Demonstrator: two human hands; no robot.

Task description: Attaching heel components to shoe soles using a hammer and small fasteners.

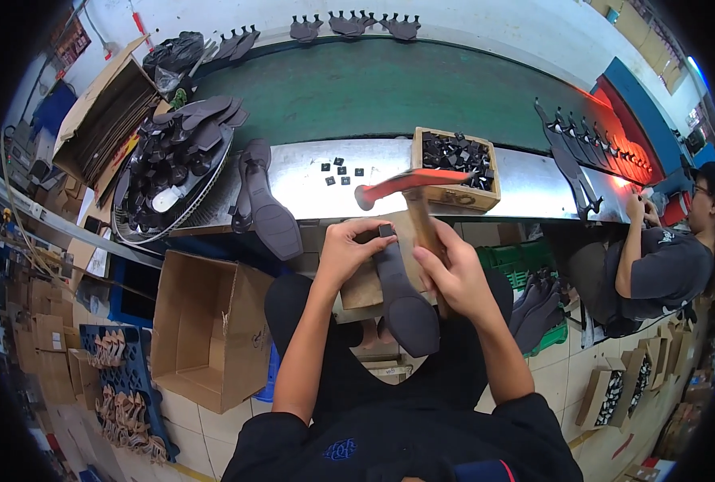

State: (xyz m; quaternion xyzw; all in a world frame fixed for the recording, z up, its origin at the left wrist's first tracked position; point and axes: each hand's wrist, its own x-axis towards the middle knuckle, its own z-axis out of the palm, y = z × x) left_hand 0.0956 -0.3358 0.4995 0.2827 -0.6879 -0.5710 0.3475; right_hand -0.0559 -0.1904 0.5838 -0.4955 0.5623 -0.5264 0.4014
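Observation:
A dark shoe (410, 315) lies sole up above my lap, toe toward me and heel away. My left hand (346, 251) pinches a small black square heel tip (386, 230) between thumb and fingers at the end of the heel. In my right hand (459, 277) is a hammer (426, 233), gripped by its wooden handle, with its red head raised beyond the heel. Under the shoe is a brown block-like support (361, 294), partly hidden. Several loose black heel tips (341, 170) lie on the metal bench edge ahead.
A wooden box (492, 181) of black tips stands on the metal ledge (309, 205), before a green conveyor belt (357, 92). Left are a pair of shoes (267, 201), a heaped wire basket (205, 195) and a cardboard box (182, 361). A green crate (552, 341) and a co-worker (664, 261) are right.

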